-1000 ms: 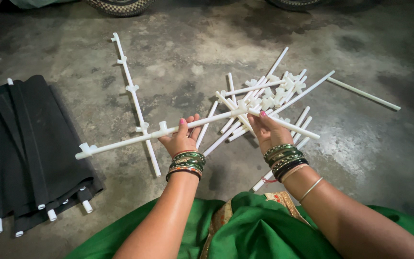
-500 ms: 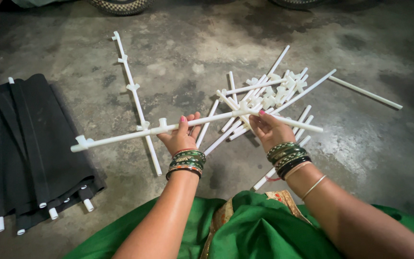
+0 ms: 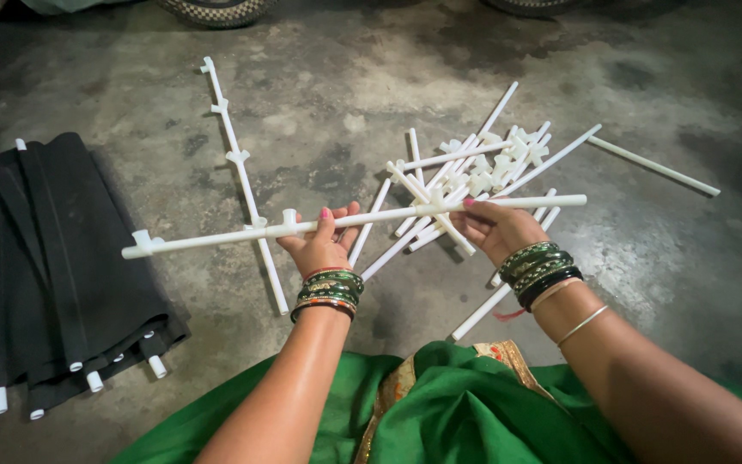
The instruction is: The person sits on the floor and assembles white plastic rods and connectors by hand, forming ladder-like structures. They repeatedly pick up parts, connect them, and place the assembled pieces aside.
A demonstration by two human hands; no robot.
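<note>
- A person seated on a concrete floor point(image 3: 663, 258) holds a long white rod point(image 3: 216, 238) fitted with socket connectors above the ground at mid-frame, its long axis running nearly level across the picture, from a connector end at centre left to a joint at centre right, rising slightly toward the right.
- The left hand point(image 3: 321, 243), palm up, cradles this rod from beneath near its middle, fingers curled loosely around it; the grip is closed on the rod.
- The right hand point(image 3: 495, 228) closes on a second white rod point(image 3: 534, 202) at the joint; that piece points toward the right edge of the frame, almost in line with the first.
- Just beyond the hands, in the centre right of the frame, a loose pile of white rods and connectors point(image 3: 483, 167) lies criss-crossed on the floor.
- Another assembled rod with connectors point(image 3: 234, 155) lies flat on the floor, running from the upper left toward the centre, passing under the held rod.
- A folded black fabric bundle point(image 3: 53, 258) with white tube ends showing rests at the left edge.
- A single thin rod point(image 3: 654, 166) lies apart at the right.
</note>
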